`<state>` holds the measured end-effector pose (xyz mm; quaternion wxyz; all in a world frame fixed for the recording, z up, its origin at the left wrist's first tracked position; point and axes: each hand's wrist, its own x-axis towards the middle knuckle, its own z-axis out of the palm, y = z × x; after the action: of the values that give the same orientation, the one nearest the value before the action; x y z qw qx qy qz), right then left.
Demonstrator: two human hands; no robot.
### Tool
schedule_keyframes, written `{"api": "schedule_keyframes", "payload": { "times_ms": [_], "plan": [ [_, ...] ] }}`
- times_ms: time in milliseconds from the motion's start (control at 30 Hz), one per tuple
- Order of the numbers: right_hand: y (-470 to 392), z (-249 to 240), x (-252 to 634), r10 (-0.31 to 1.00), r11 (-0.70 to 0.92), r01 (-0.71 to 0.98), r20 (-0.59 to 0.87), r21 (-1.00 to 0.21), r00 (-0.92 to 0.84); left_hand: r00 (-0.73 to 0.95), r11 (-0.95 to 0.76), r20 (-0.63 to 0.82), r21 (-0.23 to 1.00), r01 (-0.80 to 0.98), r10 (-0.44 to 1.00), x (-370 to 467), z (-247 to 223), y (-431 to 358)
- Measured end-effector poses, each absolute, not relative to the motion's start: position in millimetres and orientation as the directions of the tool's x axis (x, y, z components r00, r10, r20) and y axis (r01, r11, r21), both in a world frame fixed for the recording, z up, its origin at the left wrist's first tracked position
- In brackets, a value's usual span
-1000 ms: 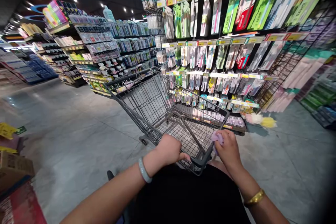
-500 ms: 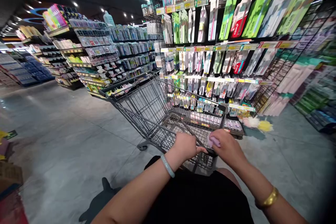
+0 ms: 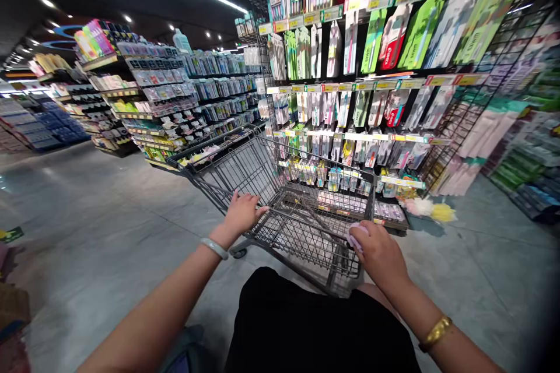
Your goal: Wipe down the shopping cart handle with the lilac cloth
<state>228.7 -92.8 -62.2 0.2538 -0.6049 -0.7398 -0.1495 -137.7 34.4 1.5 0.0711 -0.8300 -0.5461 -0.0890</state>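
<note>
A dark metal wire shopping cart (image 3: 317, 246) stands before my knees, and its basket looks bare in the middle. My left hand (image 3: 242, 214), with a pale bangle at the wrist, is over the cart's near side; its fingers are apart and nothing shows in them. Whether it touches the wire I cannot tell. My right hand (image 3: 385, 252), a gold bracelet on that wrist, is closed around a crumpled light purple cloth (image 3: 358, 234) at the cart's near right corner. The fingertips there are partly hidden by the cloth.
A tall display rack (image 3: 326, 88) with hanging packs of toothbrushes stands behind the cart. Shelves of packaged goods (image 3: 160, 84) line the left side. Grey floor (image 3: 126, 204) lies between. A brown cardboard box (image 3: 13, 306) is at the lower left edge.
My left hand has moved left and slightly up along the cart's near side, away from my right hand, and its fingers have spread. My right hand still grips the purple cloth near the corner.
</note>
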Motion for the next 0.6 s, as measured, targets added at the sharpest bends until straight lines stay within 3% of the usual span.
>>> {"api": "schedule_keyframes", "payload": {
  "times_ms": [200, 300, 400, 500, 600],
  "plan": [
    [-83.1, -55.3, 248.4, 0.848, 0.171, 0.978, 0.523, -0.117, -0.086, 0.454, -0.438, 0.186, -0.124, 0.890, 0.871, -153.3, -3.3, 57.2],
    [-78.3, -43.6, 226.8, 0.882, 0.087, 0.978, 0.471, -0.190, 0.013, 0.469, -0.458, 0.182, -0.103, 0.883, 0.864, -139.6, -7.5, 61.9],
    [-69.3, -35.1, 177.2, 0.893, 0.129, 0.941, 0.448, -0.312, 0.026, 0.454, -0.447, 0.185, -0.080, 0.891, 0.872, -126.0, -9.4, 61.1],
    [-60.3, -32.6, 143.4, 0.900, 0.183, 0.922, 0.436, -0.342, -0.016, 0.435, -0.428, 0.206, -0.082, 0.900, 0.876, -109.9, -10.3, 54.8],
    [-58.6, -32.6, 165.1, 0.931, 0.118, 0.925, 0.364, -0.361, 0.023, 0.418, -0.411, 0.217, -0.076, 0.908, 0.882, -91.6, -12.1, 45.1]
  ]
}}
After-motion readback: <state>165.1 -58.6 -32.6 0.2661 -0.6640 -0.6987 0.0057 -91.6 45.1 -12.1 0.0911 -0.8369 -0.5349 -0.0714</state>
